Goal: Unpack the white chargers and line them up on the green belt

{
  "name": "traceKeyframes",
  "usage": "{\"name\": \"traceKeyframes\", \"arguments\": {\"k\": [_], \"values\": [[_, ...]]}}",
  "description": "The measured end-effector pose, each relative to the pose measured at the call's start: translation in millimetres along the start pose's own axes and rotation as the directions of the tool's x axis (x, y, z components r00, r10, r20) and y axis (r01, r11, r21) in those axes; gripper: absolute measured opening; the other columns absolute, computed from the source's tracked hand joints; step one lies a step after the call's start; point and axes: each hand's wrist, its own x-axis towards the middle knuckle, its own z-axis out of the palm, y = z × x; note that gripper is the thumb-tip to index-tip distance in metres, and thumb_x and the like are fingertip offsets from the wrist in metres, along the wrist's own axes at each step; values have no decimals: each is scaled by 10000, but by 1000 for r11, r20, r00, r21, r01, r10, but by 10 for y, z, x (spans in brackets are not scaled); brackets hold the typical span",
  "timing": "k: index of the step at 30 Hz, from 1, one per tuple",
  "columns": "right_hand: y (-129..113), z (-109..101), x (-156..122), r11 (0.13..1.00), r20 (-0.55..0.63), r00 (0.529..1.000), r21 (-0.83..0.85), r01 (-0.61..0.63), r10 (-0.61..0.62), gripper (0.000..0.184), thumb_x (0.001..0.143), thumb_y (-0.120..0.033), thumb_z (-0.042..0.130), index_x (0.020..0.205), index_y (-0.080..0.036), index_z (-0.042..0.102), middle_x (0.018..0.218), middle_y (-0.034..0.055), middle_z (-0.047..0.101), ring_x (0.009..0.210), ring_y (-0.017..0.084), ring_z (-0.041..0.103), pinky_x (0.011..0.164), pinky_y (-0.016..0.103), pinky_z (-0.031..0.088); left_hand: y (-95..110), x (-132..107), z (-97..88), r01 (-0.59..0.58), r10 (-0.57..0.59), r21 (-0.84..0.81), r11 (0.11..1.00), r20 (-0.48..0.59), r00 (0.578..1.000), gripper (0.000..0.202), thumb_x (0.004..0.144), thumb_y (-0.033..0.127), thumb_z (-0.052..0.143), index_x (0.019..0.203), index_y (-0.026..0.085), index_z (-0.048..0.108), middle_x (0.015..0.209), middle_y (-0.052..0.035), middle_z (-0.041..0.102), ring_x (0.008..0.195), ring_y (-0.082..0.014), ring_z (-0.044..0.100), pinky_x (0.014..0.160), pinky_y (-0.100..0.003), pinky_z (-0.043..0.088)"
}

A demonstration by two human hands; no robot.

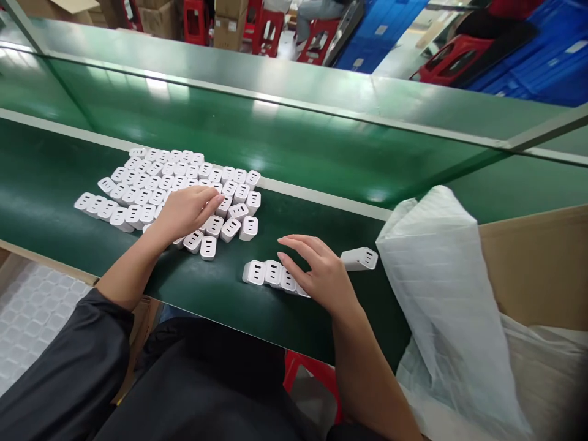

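White USB chargers (168, 182) stand close together in a large group on the green work surface, port ends up. My left hand (190, 208) is over the right part of this group, its fingers stretched out and thumb near the fingertips; it hides some chargers, and no held charger shows. To the right, a short row of chargers (272, 273) stands near the front edge. Over the right end of that row is my right hand (321, 272), fingers and thumb apart, partly covering the last ones. A single charger (359, 259) lies on its side just beyond it.
A cardboard box (537, 269) with a white foam liner bag (441, 257) stands at the right. A green barrier (257, 131) runs along the back. White molded trays (37, 312) are at lower left, and a red stool (316, 373) is below the front edge.
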Motion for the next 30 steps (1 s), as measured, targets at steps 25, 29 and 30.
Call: {"name": "traceKeyframes", "arguments": {"k": [25,29,30], "values": [[-977,620,621,804,349,845,-304,511,-405,329,1022,-306,450,1277,-212,635,1338,103,620,844,191,681,699,297,543,-440,-1148,56,107,-76,231,967,-139,987,401,981,372,480,1303,162,596,1281,-113,643,1118,-316,524,911,-444,412],[-875,631,526,830,330,851,-254,496,-408,330,1024,-247,435,1286,-212,633,1333,104,624,886,180,686,752,289,552,-352,-1216,101,94,-51,283,954,-153,987,371,1000,361,448,1264,182,638,1305,-97,639,1145,-322,524,881,-434,404],[-846,619,496,840,324,858,-244,484,-399,330,1024,-244,437,1288,-213,632,1333,107,622,890,181,687,765,293,555,-321,-1232,118,94,-49,278,956,-163,985,367,1002,356,447,1260,183,642,1300,-101,642,1150,-321,529,888,-436,402]]}}
